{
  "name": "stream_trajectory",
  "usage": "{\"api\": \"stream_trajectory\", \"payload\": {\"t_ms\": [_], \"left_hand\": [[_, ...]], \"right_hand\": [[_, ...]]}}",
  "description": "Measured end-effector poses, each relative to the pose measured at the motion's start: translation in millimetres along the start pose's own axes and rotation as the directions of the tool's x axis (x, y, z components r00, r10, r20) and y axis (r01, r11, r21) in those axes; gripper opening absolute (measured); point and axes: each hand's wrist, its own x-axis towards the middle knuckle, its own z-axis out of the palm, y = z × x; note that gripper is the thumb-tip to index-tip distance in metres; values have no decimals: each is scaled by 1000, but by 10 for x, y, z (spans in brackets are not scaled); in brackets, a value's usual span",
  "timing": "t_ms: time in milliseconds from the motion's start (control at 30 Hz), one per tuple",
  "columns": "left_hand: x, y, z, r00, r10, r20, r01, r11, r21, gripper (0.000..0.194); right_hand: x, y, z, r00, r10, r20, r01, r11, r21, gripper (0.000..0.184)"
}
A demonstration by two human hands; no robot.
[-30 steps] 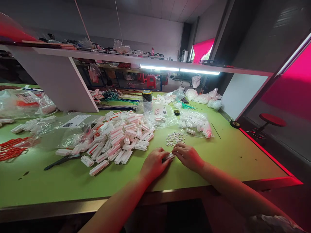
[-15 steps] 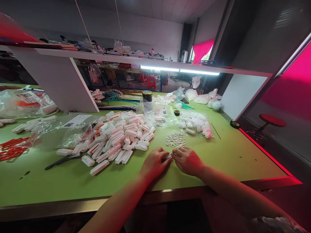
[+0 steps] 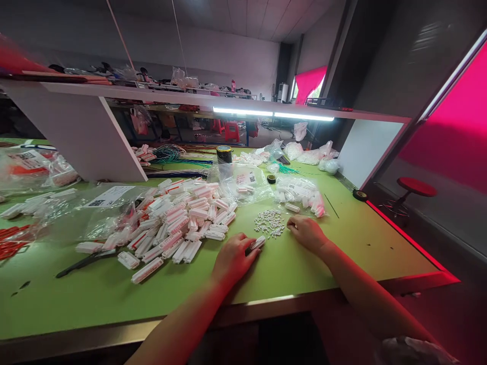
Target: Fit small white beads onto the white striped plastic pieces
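Note:
My left hand (image 3: 234,258) is closed around a white plastic connector housing (image 3: 258,242), whose far end juts out past thumb and fingers just above the table. To its right, my right hand (image 3: 307,233) has its fingers curled together in a pinch; whatever lies between the fingertips is hidden. Its fingertips are at the right edge of a spread of small white plastic pegs (image 3: 269,223). Left of my left hand lies a large heap of similar white connector housings (image 3: 178,218), some showing red parts.
Black-handled scissors (image 3: 81,262) lie left of the heap. Clear bags (image 3: 247,182) of white parts, a roll of black tape (image 3: 271,179) and bundled wires (image 3: 171,152) lie farther back. A shelf panel (image 3: 122,139) stands on the green table, and a lit tube hangs under the shelf.
My right hand has left the connector housing and moved right, to the edge of the small pegs. My left hand keeps hold of the housing. The view has shifted slightly.

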Motion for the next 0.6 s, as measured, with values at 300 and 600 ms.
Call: {"api": "stream_trajectory", "payload": {"t_ms": [300,600], "left_hand": [[1,-10,7,1000,13,2,-13,1000,-5,22],[5,-26,37,999,53,11,-52,998,-44,24]], "right_hand": [[-38,-144,97,991,-81,106,89,993,-77,16],[-25,-242,82,999,14,45,-34,871,490,10]]}}
